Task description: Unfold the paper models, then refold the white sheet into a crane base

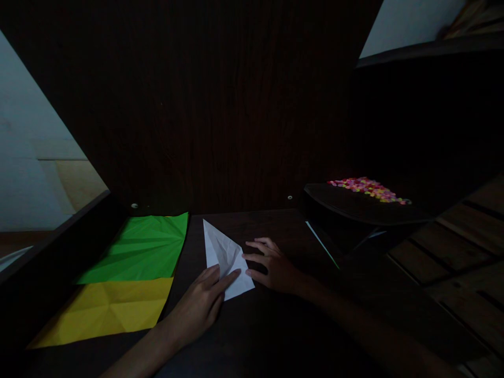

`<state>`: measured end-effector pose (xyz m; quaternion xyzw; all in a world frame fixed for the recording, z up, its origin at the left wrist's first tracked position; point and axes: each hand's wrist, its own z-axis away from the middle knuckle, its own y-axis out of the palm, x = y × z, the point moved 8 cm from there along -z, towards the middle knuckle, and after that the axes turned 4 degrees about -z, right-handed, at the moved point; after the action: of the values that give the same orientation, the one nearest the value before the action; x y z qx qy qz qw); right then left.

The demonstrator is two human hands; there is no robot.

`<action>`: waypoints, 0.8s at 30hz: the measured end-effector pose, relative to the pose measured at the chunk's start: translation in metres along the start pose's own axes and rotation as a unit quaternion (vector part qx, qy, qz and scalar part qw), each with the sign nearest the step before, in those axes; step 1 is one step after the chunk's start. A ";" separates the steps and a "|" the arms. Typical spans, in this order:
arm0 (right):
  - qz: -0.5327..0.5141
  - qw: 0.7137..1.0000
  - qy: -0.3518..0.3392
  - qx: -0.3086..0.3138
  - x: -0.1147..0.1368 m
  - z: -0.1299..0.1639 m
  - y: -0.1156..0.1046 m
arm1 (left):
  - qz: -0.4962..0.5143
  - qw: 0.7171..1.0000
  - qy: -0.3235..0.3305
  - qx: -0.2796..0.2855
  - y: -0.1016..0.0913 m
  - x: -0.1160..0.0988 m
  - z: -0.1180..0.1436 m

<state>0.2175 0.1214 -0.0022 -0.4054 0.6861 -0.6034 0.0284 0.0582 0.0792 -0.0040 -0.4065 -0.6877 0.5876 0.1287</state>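
Scene is dim. A folded white paper [225, 256], long and pointed, lies flat on the dark desk [271, 325]; it serves as the reference for all positions.

Left hand [200, 302]: resting palm down at the paper's near edge, fingers [226, 279] extended and held close together, the tips pressing on the paper's near corner.

Right hand [273, 268]: flat on the desk just right of the paper, fingers [255, 251] slightly spread, their tips touching the paper's right edge. Neither hand pinches or lifts anything.

Left of the paper, near but apart: a creased green sheet [144, 247], and nearer the camera, a yellow sheet [108, 310] adjoining it. Whether they overlap cannot be determined.

Right of the paper and farther back: a dark raised tray [354, 210] carrying a scatter of small multicoloured pieces [368, 189], too small to identify.
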 end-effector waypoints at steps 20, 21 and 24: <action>0.038 0.998 0.034 0.045 0.000 0.001 0.010 | -0.021 0.999 0.034 -0.001 0.002 -0.003 0.001; 0.038 0.998 0.035 0.046 0.000 0.001 0.010 | -0.023 0.999 0.037 0.001 0.002 -0.003 0.001; 0.038 0.998 0.036 0.044 0.001 0.001 0.009 | -0.029 0.998 0.047 0.008 0.004 -0.003 0.002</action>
<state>0.2127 0.1202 -0.0098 -0.3555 0.6741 -0.6459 0.0446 0.0610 0.0755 -0.0074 -0.4129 -0.6878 0.5690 0.1808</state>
